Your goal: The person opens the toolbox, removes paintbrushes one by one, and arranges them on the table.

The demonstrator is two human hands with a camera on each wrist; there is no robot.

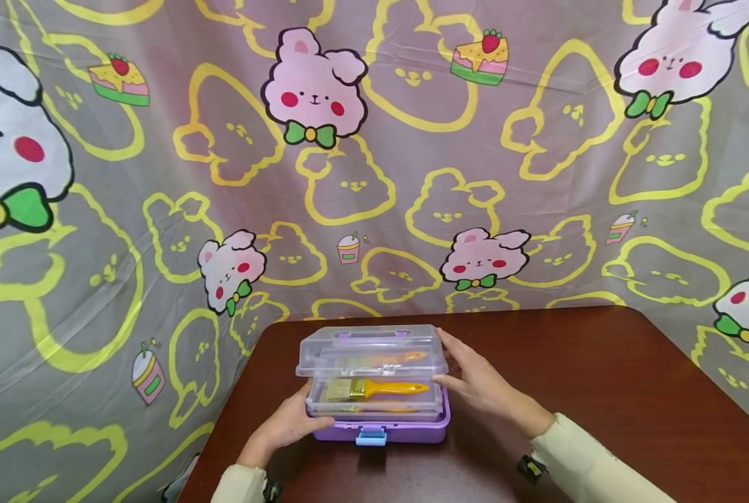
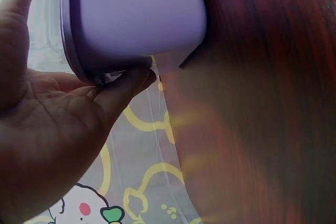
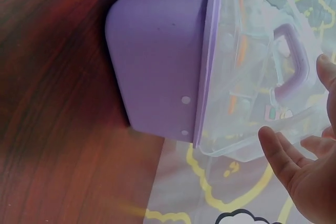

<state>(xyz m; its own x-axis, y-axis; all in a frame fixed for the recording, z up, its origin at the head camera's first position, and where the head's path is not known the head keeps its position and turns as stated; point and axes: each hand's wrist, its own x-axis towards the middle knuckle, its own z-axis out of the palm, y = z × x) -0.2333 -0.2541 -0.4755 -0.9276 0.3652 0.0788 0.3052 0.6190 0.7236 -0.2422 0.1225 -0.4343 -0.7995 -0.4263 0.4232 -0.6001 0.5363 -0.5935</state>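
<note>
A storage box with a purple base (image 1: 406,434) stands on the table, its clear lid (image 1: 314,347) tilted up above the front rim. Through the clear plastic a paintbrush (image 1: 393,388) with a yellow handle lies across the inner tray, with more brushes behind and below it. My left hand (image 1: 289,419) grips the base's left end, thumb along the front rim and fingers round the back corner. At the right end, my right hand (image 1: 478,377) holds the lid between thumb and fingers. The lid's purple handle (image 3: 299,64) shows in the right wrist view.
A light blue latch (image 1: 371,437) hangs at the box's front. The dark brown table (image 1: 576,363) extends to the right. Behind and to the left hangs a grey curtain (image 1: 406,154) printed with rabbits, close to the table's edge.
</note>
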